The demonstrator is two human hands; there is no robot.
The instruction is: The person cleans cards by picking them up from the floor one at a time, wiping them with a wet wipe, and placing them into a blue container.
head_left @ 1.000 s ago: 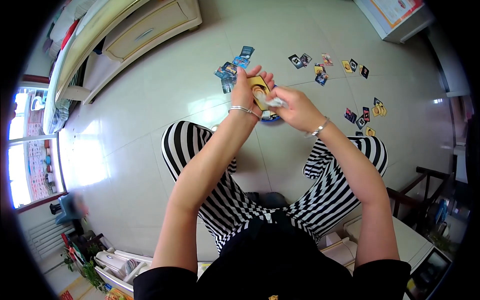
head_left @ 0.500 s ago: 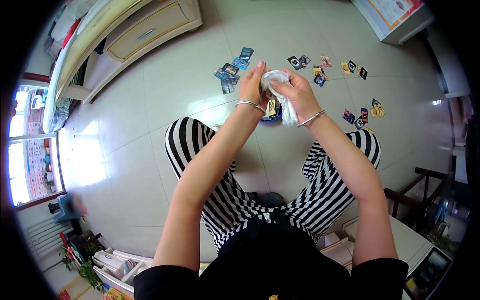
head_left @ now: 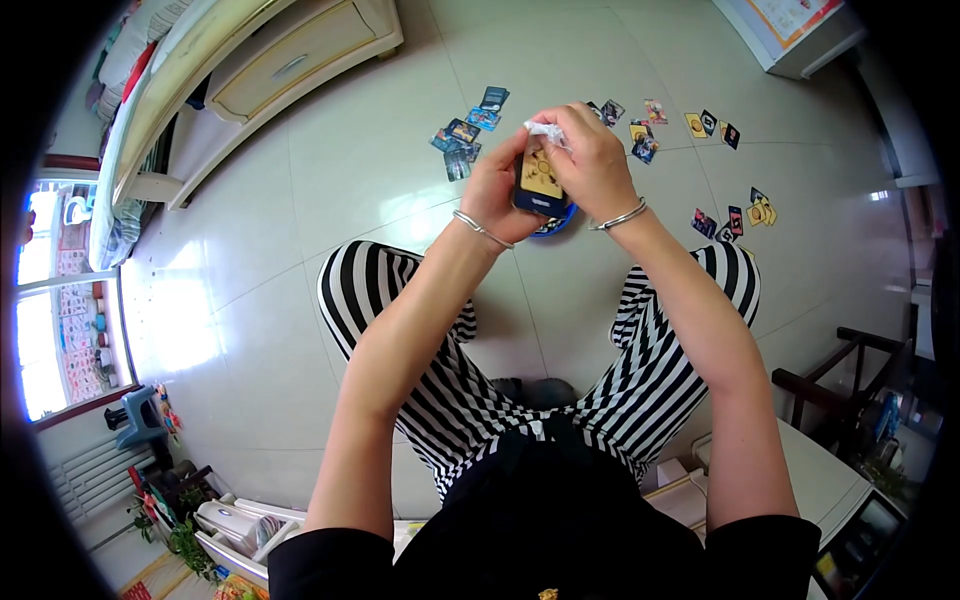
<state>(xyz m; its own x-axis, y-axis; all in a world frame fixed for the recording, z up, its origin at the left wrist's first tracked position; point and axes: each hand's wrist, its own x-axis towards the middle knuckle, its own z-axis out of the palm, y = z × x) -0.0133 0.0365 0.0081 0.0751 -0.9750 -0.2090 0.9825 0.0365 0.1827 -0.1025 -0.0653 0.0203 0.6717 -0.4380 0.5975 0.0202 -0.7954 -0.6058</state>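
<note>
My left hand (head_left: 488, 195) is closed around the edge of a card (head_left: 540, 185) with a yellow picture and a dark border, its face turned up toward me. Against the upper part of that card, my right hand (head_left: 594, 168) pinches a crumpled white cloth or tissue (head_left: 546, 131), mostly hidden by the fingers. Below both hands, a blue round container (head_left: 562, 222) shows only part of its rim; its contents are largely covered. A group of bluish cards (head_left: 460, 135) lies on the floor just left of my hands.
More small card groups lie to the right, among them yellow and black cards (head_left: 708, 124), mixed cards (head_left: 644, 143) and another cluster (head_left: 762, 208). A cream drawer unit (head_left: 300, 65) stands at upper left, a dark wooden frame (head_left: 800, 390) at right. My striped legs flank the container.
The white cloth, hanging loose before, is now bunched small in my right hand, which has moved over the card. My left hand has turned the card from edge-on to face up.
</note>
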